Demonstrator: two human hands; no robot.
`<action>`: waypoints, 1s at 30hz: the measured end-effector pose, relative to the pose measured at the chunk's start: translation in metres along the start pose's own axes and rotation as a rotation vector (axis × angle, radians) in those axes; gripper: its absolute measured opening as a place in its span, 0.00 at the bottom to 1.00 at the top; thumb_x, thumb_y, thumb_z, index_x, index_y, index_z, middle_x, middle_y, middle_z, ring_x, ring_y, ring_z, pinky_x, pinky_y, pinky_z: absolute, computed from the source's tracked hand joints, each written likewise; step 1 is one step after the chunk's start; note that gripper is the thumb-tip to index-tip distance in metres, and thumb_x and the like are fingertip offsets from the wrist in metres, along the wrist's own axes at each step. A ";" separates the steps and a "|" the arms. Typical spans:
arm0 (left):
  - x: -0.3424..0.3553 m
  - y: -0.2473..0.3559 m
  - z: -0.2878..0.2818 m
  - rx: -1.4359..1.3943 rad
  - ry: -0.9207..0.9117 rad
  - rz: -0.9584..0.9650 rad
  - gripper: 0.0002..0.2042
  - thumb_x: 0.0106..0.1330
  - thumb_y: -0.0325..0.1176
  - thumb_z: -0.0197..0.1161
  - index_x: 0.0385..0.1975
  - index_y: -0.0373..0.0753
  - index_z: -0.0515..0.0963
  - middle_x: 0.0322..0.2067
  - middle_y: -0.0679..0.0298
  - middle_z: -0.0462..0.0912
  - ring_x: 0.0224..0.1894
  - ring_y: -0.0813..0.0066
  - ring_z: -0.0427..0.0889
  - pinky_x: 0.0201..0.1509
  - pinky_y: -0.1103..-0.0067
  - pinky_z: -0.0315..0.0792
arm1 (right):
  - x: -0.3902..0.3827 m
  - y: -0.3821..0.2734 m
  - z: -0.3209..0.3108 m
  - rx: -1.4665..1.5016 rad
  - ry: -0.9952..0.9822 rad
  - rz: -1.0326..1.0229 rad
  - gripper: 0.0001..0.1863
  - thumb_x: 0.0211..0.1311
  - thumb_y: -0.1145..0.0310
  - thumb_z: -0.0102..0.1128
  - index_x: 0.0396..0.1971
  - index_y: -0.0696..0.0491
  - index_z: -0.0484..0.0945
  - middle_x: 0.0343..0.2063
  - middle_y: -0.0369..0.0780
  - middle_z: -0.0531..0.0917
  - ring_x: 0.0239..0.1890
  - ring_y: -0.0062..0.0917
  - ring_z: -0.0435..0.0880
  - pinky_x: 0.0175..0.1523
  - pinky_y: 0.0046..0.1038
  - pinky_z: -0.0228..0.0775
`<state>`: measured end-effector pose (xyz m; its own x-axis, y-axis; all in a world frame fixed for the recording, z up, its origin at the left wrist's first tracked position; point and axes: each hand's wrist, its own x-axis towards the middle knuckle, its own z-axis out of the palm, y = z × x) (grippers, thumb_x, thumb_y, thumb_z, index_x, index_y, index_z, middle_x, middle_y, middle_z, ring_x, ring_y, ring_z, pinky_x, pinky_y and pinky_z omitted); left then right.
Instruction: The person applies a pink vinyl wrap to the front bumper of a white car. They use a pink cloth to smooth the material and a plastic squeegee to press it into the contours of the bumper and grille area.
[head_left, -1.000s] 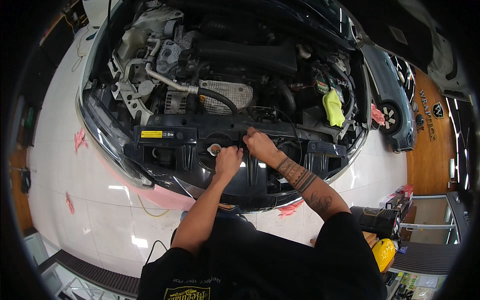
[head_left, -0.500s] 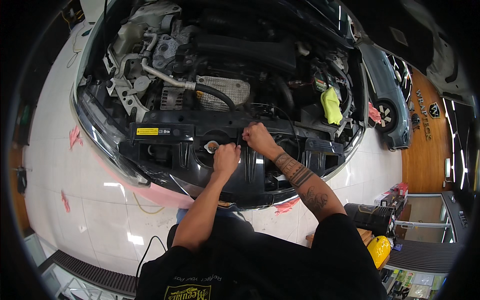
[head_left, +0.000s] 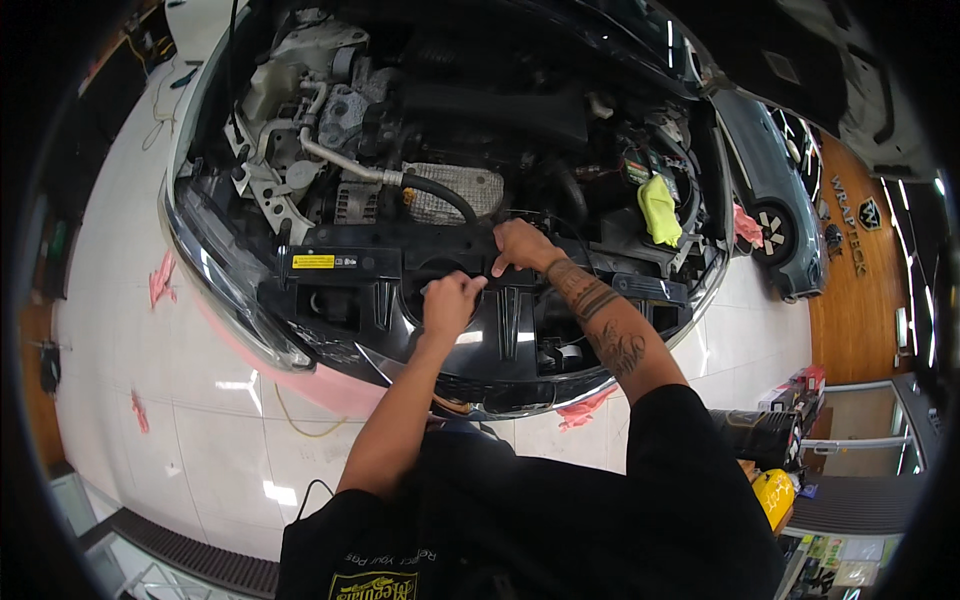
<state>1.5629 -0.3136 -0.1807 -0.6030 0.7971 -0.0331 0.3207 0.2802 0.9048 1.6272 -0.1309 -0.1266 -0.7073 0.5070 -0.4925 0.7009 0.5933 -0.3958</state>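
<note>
Both my hands are over the black plastic panel [head_left: 345, 240] across the front of a car's open engine bay. My left hand [head_left: 450, 303] is closed, thumb and fingertips drawn together above the round recess in the panel's middle. Just beyond it and to the right, my right hand [head_left: 522, 248] curls its fingers at the panel's rear edge, its thumb pointing down toward the left hand. Whatever either hand grips, if anything, is too small or hidden to make out. A yellow label [head_left: 313, 262] sits on the panel's left part.
Behind the panel lie a silver heat shield [head_left: 455, 192] and a black hose [head_left: 440, 192]. A yellow-green cloth [head_left: 658, 212] rests at the bay's right side. The raised hood [head_left: 800, 75] hangs at upper right. Pink cloths [head_left: 160, 280] lie on the tiled floor.
My right hand has turned, its thumb now extended downward. My left hand now covers the small round metal-coloured piece that showed beside it. The whole view has shifted slightly.
</note>
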 end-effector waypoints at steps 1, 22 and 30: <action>0.003 -0.009 -0.004 -0.023 0.134 0.096 0.16 0.62 0.42 0.59 0.22 0.32 0.79 0.15 0.49 0.76 0.21 0.51 0.78 0.26 0.65 0.68 | -0.006 0.008 0.004 0.118 0.020 -0.027 0.24 0.29 0.67 0.79 0.27 0.62 0.77 0.18 0.43 0.80 0.21 0.27 0.83 0.27 0.28 0.74; -0.078 0.038 0.015 -1.624 -0.599 -0.317 0.26 0.73 0.43 0.38 0.62 0.27 0.55 0.63 0.46 0.59 0.66 0.57 0.56 0.70 0.66 0.50 | -0.198 -0.038 0.117 0.570 0.763 -0.280 0.12 0.50 0.79 0.61 0.37 0.61 0.78 0.30 0.42 0.76 0.29 0.26 0.77 0.32 0.24 0.68; -0.110 0.075 0.089 -1.585 -0.499 -0.300 0.24 0.73 0.43 0.37 0.61 0.31 0.57 0.61 0.45 0.61 0.65 0.57 0.60 0.68 0.67 0.54 | -0.234 0.047 0.108 0.656 0.721 -0.407 0.12 0.52 0.81 0.57 0.38 0.61 0.78 0.32 0.43 0.77 0.30 0.30 0.78 0.33 0.25 0.69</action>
<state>1.7179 -0.3324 -0.1471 -0.1299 0.9852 -0.1115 -0.9375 -0.0854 0.3373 1.8355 -0.2893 -0.1130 -0.6365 0.7251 0.2628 0.1589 0.4567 -0.8753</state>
